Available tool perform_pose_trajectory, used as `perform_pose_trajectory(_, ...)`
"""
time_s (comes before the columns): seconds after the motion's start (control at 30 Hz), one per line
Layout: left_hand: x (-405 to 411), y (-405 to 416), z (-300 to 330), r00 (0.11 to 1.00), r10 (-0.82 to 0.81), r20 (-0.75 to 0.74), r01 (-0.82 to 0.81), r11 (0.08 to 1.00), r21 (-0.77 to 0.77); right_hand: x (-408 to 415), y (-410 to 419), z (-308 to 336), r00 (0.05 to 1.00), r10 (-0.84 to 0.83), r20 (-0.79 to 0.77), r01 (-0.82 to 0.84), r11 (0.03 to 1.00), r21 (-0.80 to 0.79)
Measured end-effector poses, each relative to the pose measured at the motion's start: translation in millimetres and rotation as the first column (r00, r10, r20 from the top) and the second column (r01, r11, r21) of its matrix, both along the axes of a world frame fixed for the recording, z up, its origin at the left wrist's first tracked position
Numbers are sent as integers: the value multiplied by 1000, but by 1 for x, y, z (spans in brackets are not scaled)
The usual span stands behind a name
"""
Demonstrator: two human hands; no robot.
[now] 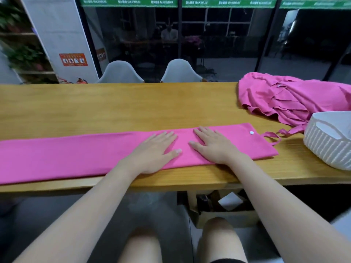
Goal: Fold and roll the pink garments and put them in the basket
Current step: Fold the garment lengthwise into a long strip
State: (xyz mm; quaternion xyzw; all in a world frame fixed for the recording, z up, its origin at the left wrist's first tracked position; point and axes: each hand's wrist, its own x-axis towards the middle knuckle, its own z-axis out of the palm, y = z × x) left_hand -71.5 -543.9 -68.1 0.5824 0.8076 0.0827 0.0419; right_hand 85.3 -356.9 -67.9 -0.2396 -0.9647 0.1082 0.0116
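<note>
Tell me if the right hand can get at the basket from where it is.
Probably yes: the right hand lies flat on the folded garment, and only bare table and a thin strap lie between it and the basket.

Wooden table (pixel 133 103), white chairs (pixel 121 73)

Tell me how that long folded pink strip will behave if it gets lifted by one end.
The folded pink strip lies thin and flat under the left hand and right hand, so it would probably droop and unfold. Its strap near the basket would likely dangle. It looks light; one hand should manage.
</note>
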Motion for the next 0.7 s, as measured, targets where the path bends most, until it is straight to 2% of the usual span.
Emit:
perform_pose_trajectory(0.17, -52, -49, 0, 977, 211, 4, -210, 975, -77, 1, 7, -5, 1000, 1, 24, -2, 1000, 25)
perform_pose_trajectory(0.23, -55, -56, 1, 969, 247, -9, -247, 966, -82, 0, 5, -5, 1000, -4, 9, 4, 1000, 19)
perform_pose_trajectory(0.3, -52, -55, 2, 968, 249, -16, -250, 965, -80, 0, -1, -5, 996, -33, -82, 34, 999, 11)
perform_pose_trajectory(0.37, -49, -54, 3, 965, 263, -16, -263, 963, -66, 2, -12, -5, 967, -68, -244, 89, 993, 76)
perform_pose_trajectory(0.43, -47, -55, 4, 961, 275, -18, -276, 960, -49, 3, -27, -3, 936, -110, -334, 159, 980, 122)
perform_pose_trajectory(0.5, -44, -56, 5, 963, 269, -6, -269, 963, -9, -3, -43, -2, 939, -183, -291, 212, 974, 73)
perform_pose_trajectory(0.57, -39, -58, 5, 972, 236, 18, -237, 969, 72, -18, -60, 1, 953, -272, -135, 279, 959, 41)
perform_pose_trajectory(0.63, -32, -60, 6, 980, 194, 46, -199, 970, 140, -39, -81, 7, 926, -377, -11, 377, 926, -11)
perform_pose_trajectory(0.7, -27, -62, 5, 984, 167, 66, -175, 974, 143, -59, -103, 10, 887, -459, 50, 462, 883, -83)
